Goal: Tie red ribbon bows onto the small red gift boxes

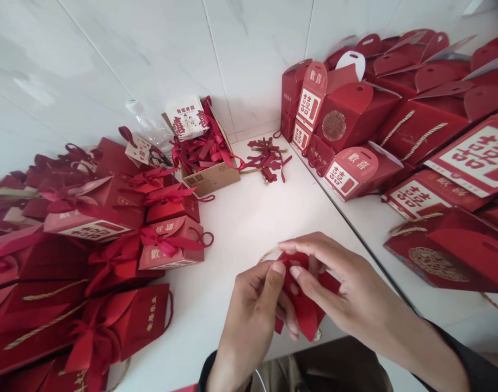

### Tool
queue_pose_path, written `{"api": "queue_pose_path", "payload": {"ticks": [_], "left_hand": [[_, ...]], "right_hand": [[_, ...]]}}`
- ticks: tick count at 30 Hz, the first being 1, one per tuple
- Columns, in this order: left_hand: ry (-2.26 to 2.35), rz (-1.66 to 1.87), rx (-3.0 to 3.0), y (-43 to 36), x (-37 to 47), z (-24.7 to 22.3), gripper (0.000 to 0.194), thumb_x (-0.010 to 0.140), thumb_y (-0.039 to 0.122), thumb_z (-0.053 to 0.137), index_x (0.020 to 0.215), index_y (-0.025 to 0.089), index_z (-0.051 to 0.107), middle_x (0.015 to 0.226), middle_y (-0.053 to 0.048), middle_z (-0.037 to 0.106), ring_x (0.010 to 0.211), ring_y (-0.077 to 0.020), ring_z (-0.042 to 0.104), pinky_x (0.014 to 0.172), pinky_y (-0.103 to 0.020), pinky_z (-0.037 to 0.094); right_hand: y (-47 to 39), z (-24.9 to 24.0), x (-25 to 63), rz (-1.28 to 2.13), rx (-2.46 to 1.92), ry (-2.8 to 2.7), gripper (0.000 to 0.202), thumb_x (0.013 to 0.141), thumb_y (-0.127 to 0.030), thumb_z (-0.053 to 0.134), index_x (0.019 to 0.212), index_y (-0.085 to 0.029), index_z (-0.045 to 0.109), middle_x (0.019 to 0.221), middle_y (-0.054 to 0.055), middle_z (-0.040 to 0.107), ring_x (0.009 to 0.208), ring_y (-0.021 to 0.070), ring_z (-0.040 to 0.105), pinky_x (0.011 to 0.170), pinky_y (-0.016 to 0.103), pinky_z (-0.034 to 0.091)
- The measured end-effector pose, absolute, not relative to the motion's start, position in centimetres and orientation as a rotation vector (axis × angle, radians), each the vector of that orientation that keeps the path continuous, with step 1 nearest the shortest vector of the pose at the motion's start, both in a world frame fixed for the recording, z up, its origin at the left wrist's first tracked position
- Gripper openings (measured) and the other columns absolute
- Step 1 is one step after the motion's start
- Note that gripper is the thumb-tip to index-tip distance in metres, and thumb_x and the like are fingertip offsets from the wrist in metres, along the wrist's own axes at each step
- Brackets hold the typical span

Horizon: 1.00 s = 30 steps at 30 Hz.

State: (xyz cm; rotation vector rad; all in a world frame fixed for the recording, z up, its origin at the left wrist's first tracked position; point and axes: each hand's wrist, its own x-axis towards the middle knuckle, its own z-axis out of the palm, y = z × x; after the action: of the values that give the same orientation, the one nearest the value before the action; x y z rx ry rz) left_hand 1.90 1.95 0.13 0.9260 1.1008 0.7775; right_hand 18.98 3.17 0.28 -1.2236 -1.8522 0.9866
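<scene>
Fingers of my left hand [252,313] and right hand [357,288] are gripping a small folded red piece [309,318] above the near edge of the smooth white bench [203,305], my thumbs pressing close together.

We're looking at both hands at the near edge of the white tabletop [232,234], left hand [252,310] and right hand [346,288] closing in on a small red piece [308,307], thumbs almost meeting on it! A twisted cord [269,253] loops out just behind the fingers. Over on the left we've got red boxes with ribbon bows [122,321], packed close together. At the far side, an open cardboard box [216,178] brims with dark red ribbons [202,149], white printed cards [187,118] propped on top, and just right of it we see a loose ribbon pile [267,159]. And on the right, stacked red gift boxes [350,114]!
</scene>
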Motion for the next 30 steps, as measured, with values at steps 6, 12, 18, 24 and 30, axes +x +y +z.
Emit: {"api": "queue_pose_path", "payload": {"ticks": [6, 12, 18, 24, 30], "left_hand": [[1.076, 0.750, 0.908, 2.0, 1.8, 0.3, 0.046, 0.100, 0.058, 0.059, 0.080, 0.017, 0.061, 0.046, 0.003, 0.059, 0.040, -0.0080, 0.054, 0.048, -0.019, 0.039], [1.045, 0.772, 0.856, 2.2, 1.6, 0.1, 0.044, 0.107, 0.051, 0.049, 0.098, 0.013, 0.070, 0.049, 0.000, 0.065, 0.039, -0.0103, 0.056, 0.048, -0.020, 0.048], [1.008, 0.815, 0.790, 2.4, 1.3, 0.1, 0.039, 0.105, 0.047, 0.057, 0.114, 0.012, 0.072, 0.057, -0.002, 0.070, 0.047, -0.0108, 0.064, 0.053, -0.020, 0.053], [1.019, 0.851, 0.711, 2.1, 1.1, 0.7, 0.036, 0.088, 0.042, 0.082, 0.105, 0.013, 0.070, 0.069, -0.001, 0.072, 0.060, -0.0109, 0.068, 0.061, -0.022, 0.059], [1.049, 0.830, 0.718, 2.0, 1.3, 0.4, 0.034, 0.084, 0.042, 0.085, 0.091, 0.014, 0.066, 0.064, 0.001, 0.070, 0.057, -0.0092, 0.065, 0.059, -0.020, 0.055]], "right_hand": [[3.6, 0.1, 19.1, 0.960, -1.198, -1.854, 0.015, 0.104, -0.017, 0.055, 0.108, -0.027, 0.065, 0.105, 0.000, 0.069, 0.095, 0.0115, 0.072, 0.083, 0.024, 0.058], [3.2, 0.4, 19.3, 0.915, -1.191, -1.824, 0.013, 0.102, -0.016, 0.060, 0.100, -0.028, 0.066, 0.099, -0.003, 0.067, 0.089, 0.0091, 0.069, 0.080, 0.020, 0.055], [3.1, 0.5, 20.2, 0.925, -1.129, -1.914, 0.012, 0.103, -0.019, 0.061, 0.100, -0.029, 0.066, 0.107, -0.003, 0.070, 0.102, 0.0108, 0.068, 0.092, 0.023, 0.053], [3.1, 0.0, 21.0, 0.970, -1.075, -1.981, 0.015, 0.102, -0.016, 0.058, 0.104, -0.029, 0.066, 0.106, -0.002, 0.070, 0.099, 0.0117, 0.068, 0.089, 0.026, 0.053], [3.4, 0.5, 21.0, 1.062, -1.108, -2.056, 0.016, 0.098, -0.012, 0.058, 0.100, -0.028, 0.060, 0.104, -0.002, 0.071, 0.096, 0.0135, 0.069, 0.085, 0.028, 0.053]]}}
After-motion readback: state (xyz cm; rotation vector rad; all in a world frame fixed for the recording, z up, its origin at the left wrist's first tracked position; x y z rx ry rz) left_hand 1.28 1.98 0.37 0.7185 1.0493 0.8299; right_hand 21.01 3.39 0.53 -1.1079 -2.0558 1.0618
